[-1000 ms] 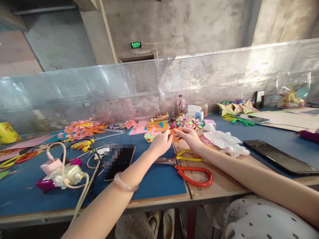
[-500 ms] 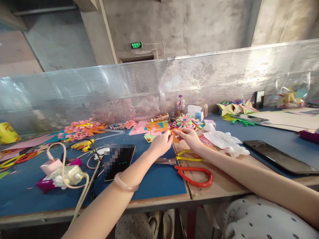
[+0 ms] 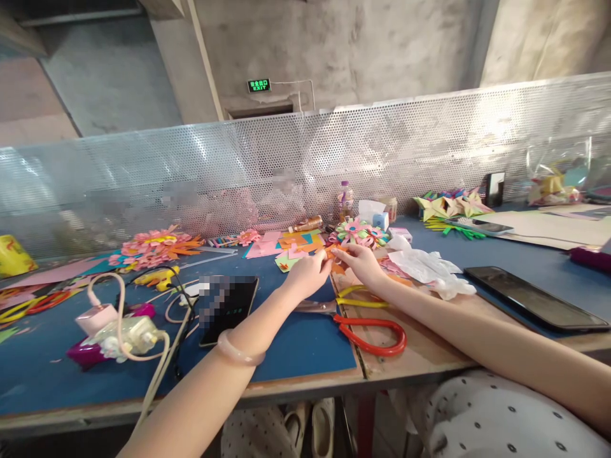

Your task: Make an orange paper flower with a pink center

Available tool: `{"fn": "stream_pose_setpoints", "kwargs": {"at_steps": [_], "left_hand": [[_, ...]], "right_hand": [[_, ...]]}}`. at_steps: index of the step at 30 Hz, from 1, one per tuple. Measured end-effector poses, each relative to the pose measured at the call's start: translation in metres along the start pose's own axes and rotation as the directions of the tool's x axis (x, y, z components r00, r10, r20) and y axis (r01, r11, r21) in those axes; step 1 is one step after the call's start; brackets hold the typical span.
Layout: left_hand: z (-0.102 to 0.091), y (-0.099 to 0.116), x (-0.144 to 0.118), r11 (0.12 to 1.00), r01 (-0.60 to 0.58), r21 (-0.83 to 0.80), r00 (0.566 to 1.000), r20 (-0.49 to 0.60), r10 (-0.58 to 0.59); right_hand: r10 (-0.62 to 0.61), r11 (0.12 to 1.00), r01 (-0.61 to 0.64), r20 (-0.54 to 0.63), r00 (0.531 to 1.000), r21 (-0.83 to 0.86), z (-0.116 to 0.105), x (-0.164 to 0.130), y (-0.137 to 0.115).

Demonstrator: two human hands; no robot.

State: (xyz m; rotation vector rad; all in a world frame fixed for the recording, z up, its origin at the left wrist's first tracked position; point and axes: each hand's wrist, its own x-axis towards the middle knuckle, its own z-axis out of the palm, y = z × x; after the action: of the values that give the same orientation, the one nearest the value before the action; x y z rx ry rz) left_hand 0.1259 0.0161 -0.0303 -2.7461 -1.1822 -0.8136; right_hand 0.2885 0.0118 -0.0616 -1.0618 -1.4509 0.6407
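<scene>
Orange paper piece (image 3: 334, 256), near the table's (image 3: 305, 343) far middle, is pinched at opposite edges by the left hand (image 3: 309, 275) and right hand (image 3: 363, 263). It looks light, thin and easily creased, best gripped by its edges with fingertips.

I see a small orange paper piece (image 3: 334, 256), folded and crumpled, pinched between both hands' fingertips just above the table, partly hidden by them.

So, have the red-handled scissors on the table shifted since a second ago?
No. The red-handled scissors lie at the same spot across the blue mat's edge; only the camera nudged.
</scene>
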Motion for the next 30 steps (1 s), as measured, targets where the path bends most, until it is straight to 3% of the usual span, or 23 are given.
{"fn": "stream_pose_setpoints", "kwargs": {"at_steps": [14,30], "left_hand": [[0.0017,-0.0021,0.0021,1.0,-0.016,0.01,1.0,0.02,0.015],[0.0022,-0.0057,0.0015,0.998,-0.023,0.063,0.999,0.047,0.02]], "right_hand": [[-0.013,0.999,0.013,0.013,1.0,-0.047,-0.0005,0.0004,0.0004],[0.071,0.994,-0.067,0.044,0.997,-0.089,0.0007,0.0018,0.0032]]}}
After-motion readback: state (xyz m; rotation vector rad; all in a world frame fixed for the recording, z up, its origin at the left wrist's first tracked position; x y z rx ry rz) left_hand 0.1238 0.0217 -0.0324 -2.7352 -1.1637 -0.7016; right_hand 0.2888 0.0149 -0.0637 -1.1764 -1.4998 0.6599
